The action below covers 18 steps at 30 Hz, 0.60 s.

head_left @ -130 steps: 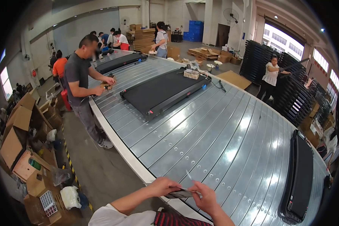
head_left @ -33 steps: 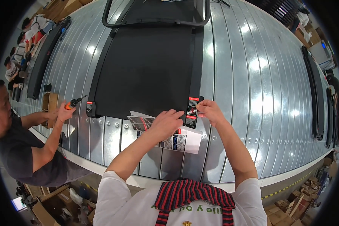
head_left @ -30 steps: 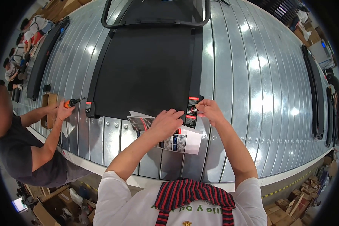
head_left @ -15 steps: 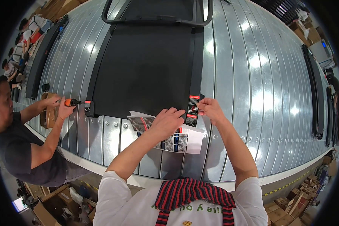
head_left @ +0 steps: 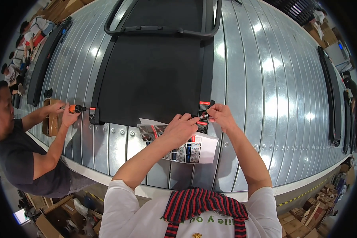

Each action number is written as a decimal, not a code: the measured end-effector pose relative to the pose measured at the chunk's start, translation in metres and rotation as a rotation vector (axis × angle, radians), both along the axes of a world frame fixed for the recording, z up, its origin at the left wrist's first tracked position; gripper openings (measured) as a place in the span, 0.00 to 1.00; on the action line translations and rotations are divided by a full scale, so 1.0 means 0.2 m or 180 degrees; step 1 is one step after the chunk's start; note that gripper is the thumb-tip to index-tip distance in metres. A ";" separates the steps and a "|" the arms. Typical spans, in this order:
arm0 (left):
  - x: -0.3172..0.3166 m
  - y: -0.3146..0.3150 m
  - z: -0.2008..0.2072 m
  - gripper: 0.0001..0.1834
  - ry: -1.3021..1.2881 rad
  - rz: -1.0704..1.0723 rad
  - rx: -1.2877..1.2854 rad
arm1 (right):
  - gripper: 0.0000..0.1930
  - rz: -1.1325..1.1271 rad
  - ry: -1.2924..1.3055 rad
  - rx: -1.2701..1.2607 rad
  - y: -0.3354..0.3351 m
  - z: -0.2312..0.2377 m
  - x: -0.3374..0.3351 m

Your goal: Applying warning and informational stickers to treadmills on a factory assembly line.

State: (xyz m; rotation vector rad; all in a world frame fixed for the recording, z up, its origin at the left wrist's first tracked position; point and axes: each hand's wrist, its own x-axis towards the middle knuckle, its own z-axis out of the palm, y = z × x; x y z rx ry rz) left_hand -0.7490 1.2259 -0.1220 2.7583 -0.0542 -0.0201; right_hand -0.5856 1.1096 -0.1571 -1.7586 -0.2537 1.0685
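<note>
A black treadmill (head_left: 154, 75) lies flat in front of me, its near right corner under my hands. My left hand (head_left: 180, 130) is closed on several sticker sheets (head_left: 204, 152), which fan out below it over the treadmill's near edge. Its index finger reaches onto the red and black warning label (head_left: 204, 106) area of the right side rail. From the right, my right hand (head_left: 221, 116) pinches its thumb and finger together at that rail. Between the fingertips of both hands shows a small white strip (head_left: 203, 116), partly hidden by the fingers.
At the left, a co-worker holds an orange and black power screwdriver (head_left: 76, 108) near the treadmill's other corner, beside a cardboard box (head_left: 51, 123). A black handle frame (head_left: 162, 31) crosses the belt farther off. Long dark parts (head_left: 330, 99) lie along the metal slatted table's right side.
The handle frame has come slightly nearer. My left hand and the sheets have shifted a little right, its finger closer to my right fingertips. The co-worker's screwdriver has drawn back slightly from the corner.
</note>
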 end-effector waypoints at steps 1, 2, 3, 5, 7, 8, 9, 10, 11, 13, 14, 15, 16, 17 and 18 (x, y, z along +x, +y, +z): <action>0.00 0.00 0.00 0.05 0.0026 0.0001 0.0004 | 0.07 -0.0012 -0.0042 0.0039 0.00 -0.01 0.00; 0.00 0.00 0.00 0.05 0.0051 0.0004 0.0007 | 0.07 -0.0033 -0.0095 0.0092 0.00 -0.01 -0.01; 0.00 0.00 0.01 0.05 0.0075 0.0008 0.0012 | 0.07 -0.0053 -0.0149 0.0145 0.00 -0.02 -0.01; 0.01 -0.01 0.01 0.04 0.0249 0.0030 -0.0002 | 0.07 -0.0002 -0.0365 0.0109 0.00 -0.03 -0.01; 0.01 -0.01 0.02 0.04 0.0344 0.0039 0.0005 | 0.07 0.0011 -0.0503 0.0095 0.00 -0.05 -0.02; 0.01 -0.01 0.02 0.04 0.0355 0.0037 0.0014 | 0.07 0.0000 -0.0529 0.0094 0.00 -0.05 -0.02; 0.01 -0.01 0.02 0.04 0.0369 0.0034 0.0021 | 0.07 -0.0027 -0.0531 0.0095 0.00 -0.06 -0.02; 0.01 -0.01 0.02 0.05 0.0367 0.0034 -0.0009 | 0.07 -0.0001 -0.0599 0.0077 -0.01 -0.06 -0.02; 0.01 -0.01 0.02 0.05 0.0364 0.0035 -0.0038 | 0.07 0.0011 -0.0646 0.0063 -0.01 -0.07 -0.01; 0.01 -0.01 0.02 0.06 0.0328 0.0038 -0.0062 | 0.08 0.0132 -0.0882 -0.0050 0.00 -0.06 -0.01; 0.01 -0.01 0.01 0.06 0.0293 0.0040 -0.0055 | 0.08 0.0240 -0.1071 -0.0146 0.00 -0.06 -0.01; 0.01 -0.01 0.01 0.06 0.0279 0.0046 -0.0045 | 0.09 0.0316 -0.1235 -0.0361 0.01 -0.05 -0.02; 0.01 -0.01 0.00 0.06 0.0252 0.0035 -0.0022 | 0.10 0.0593 -0.1803 -0.0366 0.01 -0.03 -0.02; 0.01 -0.02 0.00 0.06 0.0244 0.0030 0.0008 | 0.12 0.0837 -0.2348 -0.0484 0.02 -0.02 -0.02; 0.01 -0.02 -0.01 0.06 0.0234 0.0025 0.0047 | 0.14 0.1098 -0.2902 -0.0744 0.02 0.00 -0.02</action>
